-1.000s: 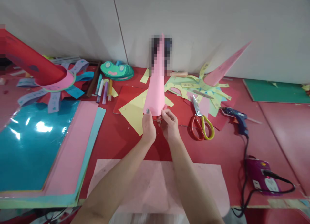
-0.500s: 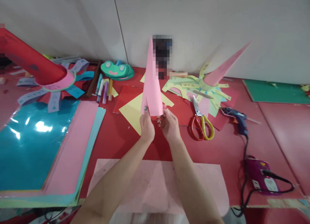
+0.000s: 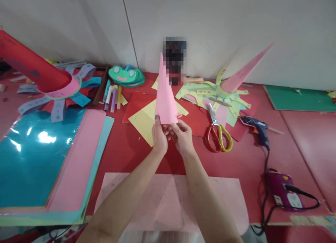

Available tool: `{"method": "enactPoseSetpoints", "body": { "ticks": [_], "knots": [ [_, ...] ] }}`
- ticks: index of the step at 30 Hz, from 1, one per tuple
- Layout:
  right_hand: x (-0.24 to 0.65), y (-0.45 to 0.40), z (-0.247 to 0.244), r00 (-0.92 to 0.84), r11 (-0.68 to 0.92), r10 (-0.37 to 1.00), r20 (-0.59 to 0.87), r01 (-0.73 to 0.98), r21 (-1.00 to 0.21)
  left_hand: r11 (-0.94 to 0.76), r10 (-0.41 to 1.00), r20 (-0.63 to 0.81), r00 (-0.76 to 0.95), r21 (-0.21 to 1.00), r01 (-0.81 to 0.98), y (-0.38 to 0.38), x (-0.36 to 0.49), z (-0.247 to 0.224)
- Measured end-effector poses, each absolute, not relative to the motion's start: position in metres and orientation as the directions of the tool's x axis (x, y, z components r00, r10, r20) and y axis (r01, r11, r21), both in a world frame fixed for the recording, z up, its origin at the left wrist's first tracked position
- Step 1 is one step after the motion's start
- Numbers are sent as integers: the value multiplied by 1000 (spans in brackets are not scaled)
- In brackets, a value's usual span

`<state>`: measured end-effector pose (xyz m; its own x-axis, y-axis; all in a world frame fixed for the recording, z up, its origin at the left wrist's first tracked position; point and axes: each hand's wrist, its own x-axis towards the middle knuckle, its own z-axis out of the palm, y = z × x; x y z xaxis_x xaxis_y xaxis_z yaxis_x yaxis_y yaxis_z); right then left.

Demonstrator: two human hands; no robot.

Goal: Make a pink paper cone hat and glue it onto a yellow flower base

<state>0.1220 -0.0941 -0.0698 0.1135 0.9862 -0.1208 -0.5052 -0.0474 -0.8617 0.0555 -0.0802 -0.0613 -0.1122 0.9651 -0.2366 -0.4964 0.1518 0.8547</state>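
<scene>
A tall pink paper cone points up and away from me, held over the red table. At its lower left edge, my left hand pinches the paper with the thumb on the outside. My right hand grips the lower right edge, fingers curled beneath the rim. Under and behind the cone lie a yellow paper sheet and a red sheet. To the right of my hands rest scissors with one red and one yellow handle.
A glue gun is cabled to a purple box on the right. Paper stacks and a red tube stand left. Behind are markers, frog cutouts, another pink cone and a green board.
The cone's tip has dropped lower, and its front now looks flatter and wider at the base. My right thumb has shifted onto the paper's lower edge.
</scene>
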Motion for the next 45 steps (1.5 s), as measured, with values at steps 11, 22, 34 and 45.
{"method": "enactPoseSetpoints", "body": {
  "ticks": [11,22,34,45],
  "knots": [
    [121,-97,-64,156,-57,976,-151,-487,-872,155,975,-205,-82,900,-408,-83,54,-62],
    [121,-96,-65,164,-43,975,-151,-527,-849,111,980,-166,-111,915,-389,-83,54,-61],
    [123,-95,-64,169,-72,969,-182,-510,-857,112,983,-157,-98,926,-360,-82,54,-59],
    [125,-95,-71,144,-33,984,-105,-432,-901,151,967,-221,-124,895,-419,-78,53,-64]
  ]
}}
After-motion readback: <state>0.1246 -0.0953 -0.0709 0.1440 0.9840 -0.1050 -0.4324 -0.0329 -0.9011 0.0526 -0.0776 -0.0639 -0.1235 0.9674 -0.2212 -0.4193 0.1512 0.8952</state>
